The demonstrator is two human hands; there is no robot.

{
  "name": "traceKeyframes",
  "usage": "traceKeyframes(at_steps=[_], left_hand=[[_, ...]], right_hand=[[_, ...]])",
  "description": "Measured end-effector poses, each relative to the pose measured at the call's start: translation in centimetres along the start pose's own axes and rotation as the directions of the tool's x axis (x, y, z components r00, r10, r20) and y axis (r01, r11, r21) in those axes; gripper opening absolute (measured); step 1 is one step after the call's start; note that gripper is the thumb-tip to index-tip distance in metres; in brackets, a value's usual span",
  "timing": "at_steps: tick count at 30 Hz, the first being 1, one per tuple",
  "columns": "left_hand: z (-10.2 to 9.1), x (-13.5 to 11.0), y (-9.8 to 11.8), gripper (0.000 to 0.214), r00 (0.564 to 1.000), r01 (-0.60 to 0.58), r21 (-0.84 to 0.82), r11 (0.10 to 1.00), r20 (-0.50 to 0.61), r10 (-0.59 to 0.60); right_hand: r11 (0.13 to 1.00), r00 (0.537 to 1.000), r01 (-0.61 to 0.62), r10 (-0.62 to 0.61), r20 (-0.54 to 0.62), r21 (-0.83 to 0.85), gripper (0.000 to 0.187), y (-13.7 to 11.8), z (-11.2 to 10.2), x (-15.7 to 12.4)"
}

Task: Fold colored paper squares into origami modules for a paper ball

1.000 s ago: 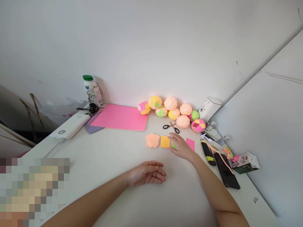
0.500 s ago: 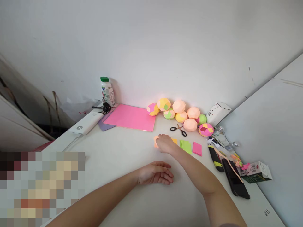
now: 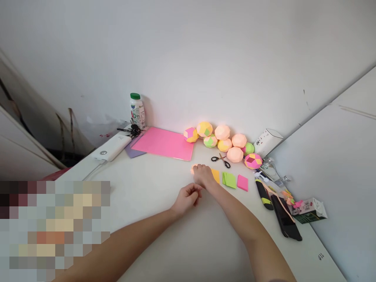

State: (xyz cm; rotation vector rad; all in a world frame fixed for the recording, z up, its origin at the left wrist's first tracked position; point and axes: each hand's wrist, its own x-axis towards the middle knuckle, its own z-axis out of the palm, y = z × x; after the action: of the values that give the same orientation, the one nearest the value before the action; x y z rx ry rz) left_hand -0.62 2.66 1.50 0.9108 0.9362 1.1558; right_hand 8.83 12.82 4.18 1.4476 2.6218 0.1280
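Observation:
My right hand (image 3: 203, 175) is closed at a peach sticky-note pad (image 3: 192, 169), its fingers bent down over the paper and hiding most of it. Just below and to the left is my left hand (image 3: 187, 200), fingers curled in, nothing visible in them; its fingertips come close to the right wrist. In a row to the right lie orange sticky notes (image 3: 216, 175), partly covered by the right hand, green sticky notes (image 3: 229, 179) and a pink sticky-note pad (image 3: 242, 183). Behind them are open scissors (image 3: 221, 159).
Several faceted paper balls (image 3: 235, 154) stand along the wall beside a pink sheet (image 3: 166, 144). At the left are a white power strip (image 3: 113, 148), keys (image 3: 135, 130) and a bottle (image 3: 137, 111). A phone (image 3: 285, 219), utility knife (image 3: 264, 195) and small carton (image 3: 310, 210) line the right edge.
My left hand has moved up towards the right one, and its spread fingers have curled in. The right hand stays at the peach notes. The view has shifted slightly.

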Motion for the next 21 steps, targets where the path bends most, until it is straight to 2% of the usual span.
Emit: traceKeyframes(at_steps=[1, 2, 6, 9, 11, 12, 14, 16, 17, 19, 20, 21], left_hand=[[-0.3, 0.3, 0.0, 0.01, 0.992, -0.041, 0.065, 0.997, -0.121, 0.049], [-0.7, 0.6, 0.0, 0.009, 0.979, -0.057, 0.085, 0.995, -0.189, 0.072], [-2.5, 2.3, 0.2, 0.015, 0.938, -0.106, 0.096, 0.99, -0.32, 0.132], [-3.3, 3.2, 0.6, 0.03, 0.908, -0.16, 0.122, 0.98, -0.371, 0.194], [-3.5, 3.4, 1.0, 0.043, 0.909, -0.193, 0.134, 0.972, -0.349, 0.229], [-3.5, 3.4, 1.1, 0.048, 0.922, -0.209, 0.136, 0.968, -0.302, 0.241], [-3.3, 3.1, 1.3, 0.048, 0.96, -0.219, 0.148, 0.964, -0.143, 0.24], [-3.1, 2.8, 1.3, 0.032, 0.975, -0.211, 0.24, 0.948, -0.012, 0.22], [-3.0, 2.6, 1.2, 0.025, 0.977, -0.205, 0.305, 0.93, 0.006, 0.213], [-2.9, 2.4, 1.0, 0.022, 0.975, -0.191, 0.421, 0.887, -0.024, 0.221], [-2.9, 2.3, 0.8, 0.023, 0.972, -0.186, 0.452, 0.872, -0.045, 0.231], [-2.8, 2.2, 0.8, 0.023, 0.969, -0.188, 0.469, 0.863, -0.053, 0.239]], right_hand=[[1.0, 1.0, -0.005, 0.006, -0.008, 0.029, 0.031, 0.2, 0.1, 0.0], [0.998, 1.0, -0.009, 0.01, -0.015, 0.063, 0.031, 0.5, 0.1, 0.1], [0.971, 0.996, -0.033, 0.051, -0.069, 0.236, 0.031, 2.1, -0.5, 0.2], [0.913, 0.979, -0.076, 0.145, -0.144, 0.4, 0.034, 3.1, -1.5, -0.1], [0.853, 0.963, -0.085, 0.202, -0.177, 0.516, 0.035, 3.3, -1.9, -0.8], [0.819, 0.96, -0.075, 0.214, -0.182, 0.568, 0.034, 3.2, -1.9, -1.3], [0.752, 0.963, -0.037, 0.203, -0.178, 0.658, 0.031, 2.7, -1.4, -2.4], [0.614, 0.974, 0.005, 0.174, -0.142, 0.789, 0.028, 2.2, -0.5, -3.7], [0.484, 0.982, 0.023, 0.153, -0.11, 0.875, 0.027, 2.0, 0.0, -4.3], [0.225, 0.992, 0.046, 0.1, -0.07, 0.973, 0.03, 1.8, 1.1, -5.5], [0.141, 0.995, 0.053, 0.081, -0.065, 0.989, 0.034, 1.8, 1.6, -6.0], [0.119, 0.995, 0.062, 0.073, -0.071, 0.991, 0.039, 1.8, 2.0, -6.5]])
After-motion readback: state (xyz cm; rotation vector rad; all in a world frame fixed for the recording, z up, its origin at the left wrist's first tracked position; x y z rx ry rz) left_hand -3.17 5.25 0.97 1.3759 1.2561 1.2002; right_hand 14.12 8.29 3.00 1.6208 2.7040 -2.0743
